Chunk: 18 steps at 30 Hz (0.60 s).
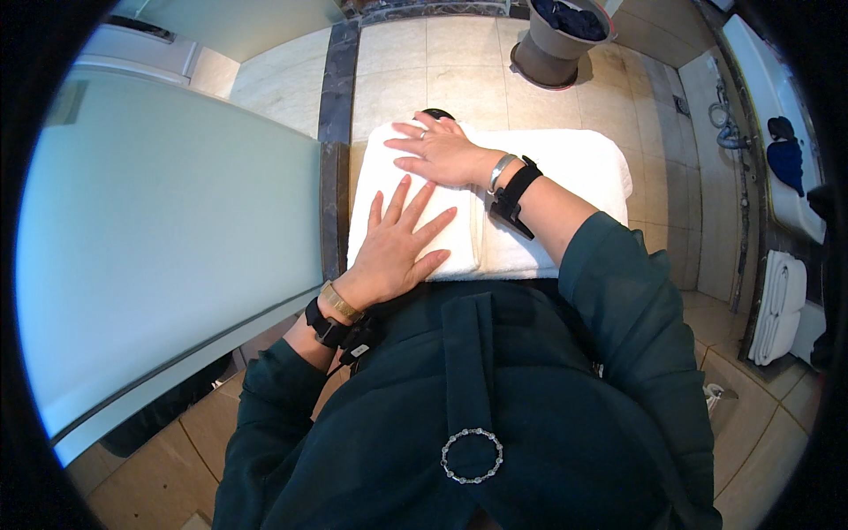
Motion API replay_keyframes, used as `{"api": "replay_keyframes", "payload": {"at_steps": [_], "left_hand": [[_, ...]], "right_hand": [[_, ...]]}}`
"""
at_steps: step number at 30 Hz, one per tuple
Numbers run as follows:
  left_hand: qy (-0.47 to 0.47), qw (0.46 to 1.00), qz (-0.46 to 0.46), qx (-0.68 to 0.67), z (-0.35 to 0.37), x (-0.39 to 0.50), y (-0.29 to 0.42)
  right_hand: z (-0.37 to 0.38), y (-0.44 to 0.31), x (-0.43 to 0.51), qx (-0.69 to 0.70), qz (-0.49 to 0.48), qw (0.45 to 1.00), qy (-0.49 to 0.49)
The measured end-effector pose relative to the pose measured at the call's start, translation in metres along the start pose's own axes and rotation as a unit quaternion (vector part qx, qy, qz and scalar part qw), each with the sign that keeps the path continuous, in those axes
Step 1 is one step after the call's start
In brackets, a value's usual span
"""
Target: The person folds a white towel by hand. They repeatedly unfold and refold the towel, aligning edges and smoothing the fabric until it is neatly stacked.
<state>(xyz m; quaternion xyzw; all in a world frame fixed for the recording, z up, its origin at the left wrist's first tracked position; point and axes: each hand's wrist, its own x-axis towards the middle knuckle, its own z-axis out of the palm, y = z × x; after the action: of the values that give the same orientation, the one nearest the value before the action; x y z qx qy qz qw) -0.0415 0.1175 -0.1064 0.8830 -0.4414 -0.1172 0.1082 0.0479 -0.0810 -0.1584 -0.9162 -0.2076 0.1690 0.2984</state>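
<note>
My left hand (pixel 397 248) lies palm down with its fingers spread on the near left part of a folded white towel (pixel 457 255). Farther from me, my right hand (pixel 440 152) rests flat on the same towel, fingers apart, close to its far edge. Beneath and to the right spreads more white towelling (pixel 563 172), covering a low support whose form is hidden. A small black object (pixel 435 114) shows just past my right fingertips; I cannot tell what it is. Neither hand grips anything.
A frosted glass panel (pixel 172 199) stands close on the left beside a dark stone post (pixel 334 199). A grey bucket (pixel 553 53) holding dark cloth stands on the tiled floor at the far right. Along the right wall are a white sink (pixel 768 79) and folded white towels (pixel 782 308) below it.
</note>
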Motion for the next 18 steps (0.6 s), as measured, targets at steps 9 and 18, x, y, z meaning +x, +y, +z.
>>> {"api": "replay_keyframes", "payload": {"at_steps": [9,18], "left_hand": [[-0.021,0.999,0.015,-0.028,-0.003,-0.001,0.003],[-0.009,0.999,0.007,-0.032,-0.001,0.002,0.006]], "right_hand": [[-0.010,-0.016,-0.001,-0.143,0.012,0.986,0.088],[0.006,-0.025,0.012,-0.048,-0.101,0.994,-0.009]]}}
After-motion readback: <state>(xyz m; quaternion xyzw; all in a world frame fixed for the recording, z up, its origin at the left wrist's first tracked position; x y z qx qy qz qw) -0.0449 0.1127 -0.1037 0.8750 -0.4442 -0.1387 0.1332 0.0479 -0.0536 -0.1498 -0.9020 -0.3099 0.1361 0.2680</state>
